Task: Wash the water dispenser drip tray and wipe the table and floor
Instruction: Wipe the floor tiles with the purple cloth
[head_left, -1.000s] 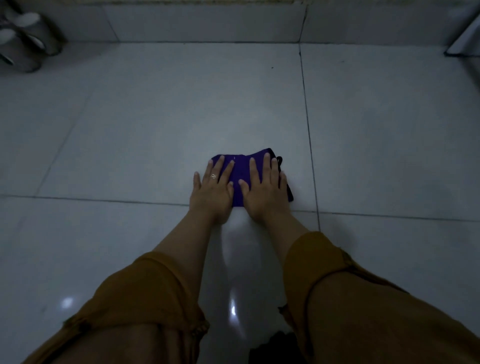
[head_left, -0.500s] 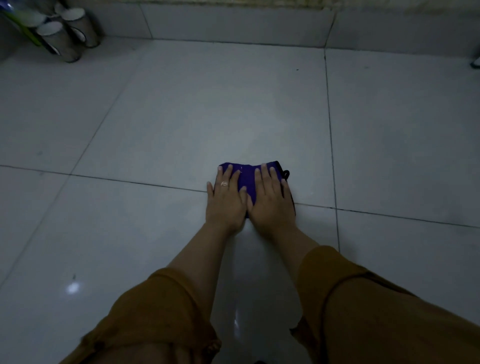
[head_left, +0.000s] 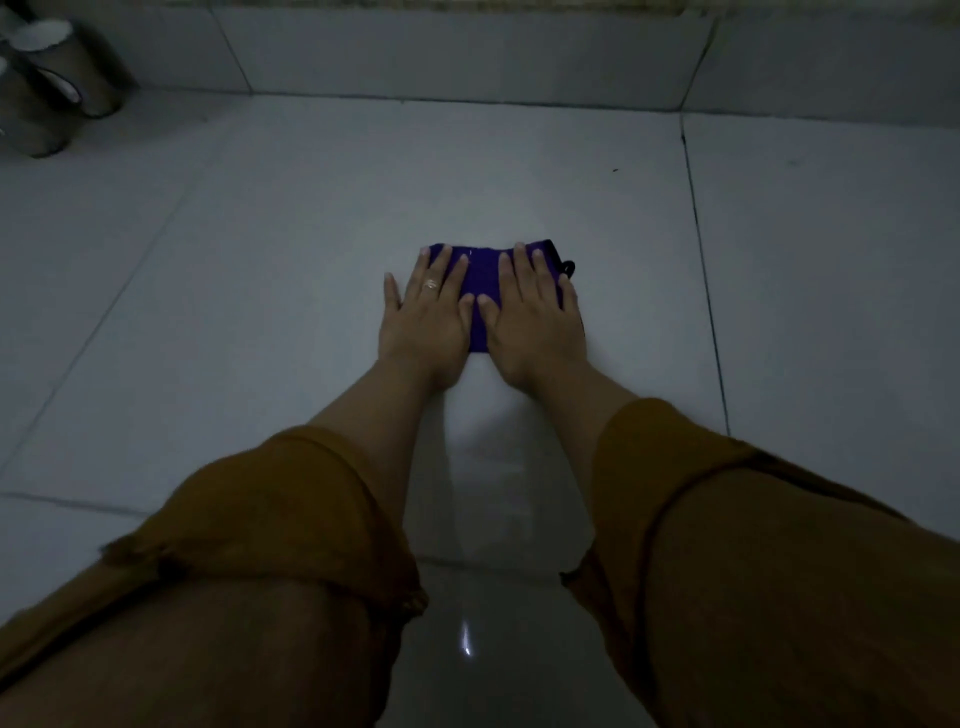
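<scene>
A folded purple cloth (head_left: 483, 280) lies flat on the pale tiled floor (head_left: 291, 291) in the middle of the view. My left hand (head_left: 423, 317) presses palm-down on its left half, fingers spread, a ring on one finger. My right hand (head_left: 532, 317) presses palm-down on its right half, thumbs nearly touching. Both hands cover most of the cloth; only its far edge and a strip between the hands show. A small dark loop (head_left: 570, 267) sticks out at the cloth's right corner. The drip tray is not in view.
Several metal cylinders with white tops (head_left: 57, 98) stand at the far left corner. A tiled skirting wall (head_left: 467, 57) runs along the far edge. Dark grout lines (head_left: 698, 249) cross the floor. My mustard sleeves (head_left: 291, 519) fill the near foreground.
Both hands have pushed the cloth forward across the floor toward the far wall, which now looks closer. The cylinders at the left have shifted in view as my head moved.
</scene>
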